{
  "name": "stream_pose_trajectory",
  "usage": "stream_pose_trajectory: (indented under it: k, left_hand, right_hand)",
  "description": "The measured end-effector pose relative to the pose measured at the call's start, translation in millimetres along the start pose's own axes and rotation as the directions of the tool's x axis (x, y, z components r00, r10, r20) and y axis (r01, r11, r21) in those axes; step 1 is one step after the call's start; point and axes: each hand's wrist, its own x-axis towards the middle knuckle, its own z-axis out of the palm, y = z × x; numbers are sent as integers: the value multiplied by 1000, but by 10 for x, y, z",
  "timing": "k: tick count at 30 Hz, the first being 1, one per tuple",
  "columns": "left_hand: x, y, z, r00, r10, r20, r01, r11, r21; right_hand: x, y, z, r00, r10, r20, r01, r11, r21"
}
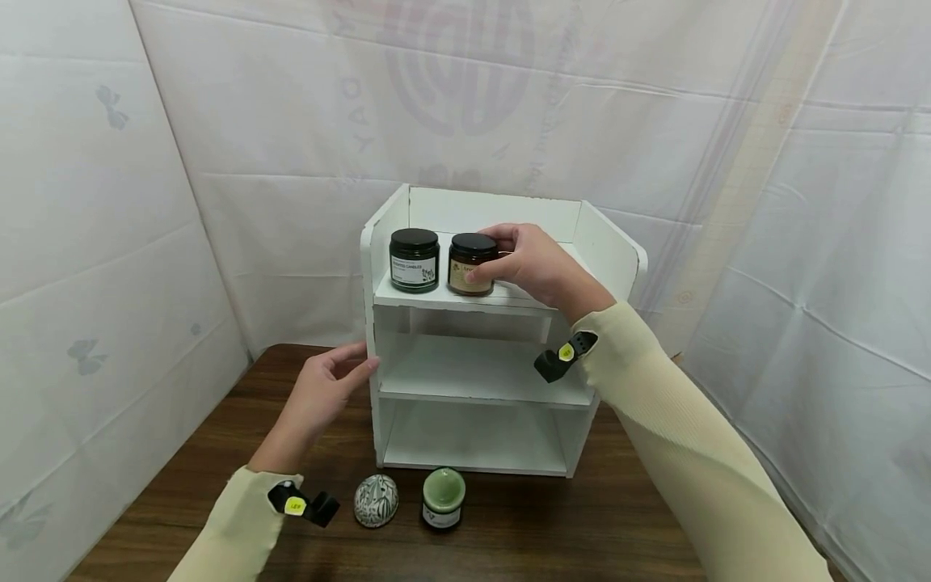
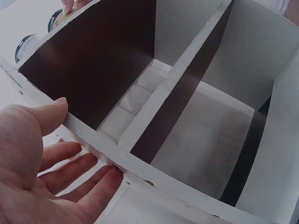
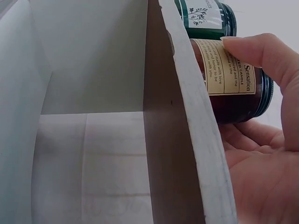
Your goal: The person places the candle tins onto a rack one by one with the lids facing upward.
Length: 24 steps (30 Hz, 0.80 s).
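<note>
My right hand (image 1: 534, 267) grips an amber candle jar (image 1: 461, 277) with a black lid and tan label, thumb across its front. The jar stands upright on the top of a white shelf unit (image 1: 473, 396). Close to its left is a dark green candle jar (image 1: 414, 260), also black-lidded, with a white label. In the right wrist view both the amber jar (image 3: 229, 70) and green jar (image 3: 210, 18) lie beyond the board's edge. My left hand (image 1: 323, 392) touches the unit's left side with extended, relaxed fingers; its thumb (image 2: 56, 112) is at the front edge.
On the brown wooden table (image 1: 582, 525), in front of the unit, stand a lidless green candle jar (image 1: 443, 497) and a rounded black-and-white patterned item (image 1: 376, 500). The unit has two lower compartments. White cloth (image 1: 291, 121) hangs behind and at both sides.
</note>
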Motion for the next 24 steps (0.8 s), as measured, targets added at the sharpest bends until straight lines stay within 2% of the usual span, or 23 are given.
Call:
stream_pose_trajectory:
  k: [6, 14, 21, 24]
  left_hand:
    - [-15, 14, 10, 1000, -4, 7, 4, 1000, -2]
    - [-16, 25, 3, 1000, -11, 18, 12, 1000, -14]
    - [-7, 13, -9, 1000, -16, 20, 16, 1000, -7]
    - [-7, 25, -22, 1000, -21, 23, 22, 1000, -8]
  right_hand:
    - [-95, 9, -18, 1000, -21, -14, 21, 999, -24]
    - [-272, 15, 2, 992, -26, -121, 13, 994, -107]
    - [-540, -3, 93, 972, -55, -230, 33, 995, -99]
    - [-654, 14, 115, 960, -86, -266, 73, 996, -57]
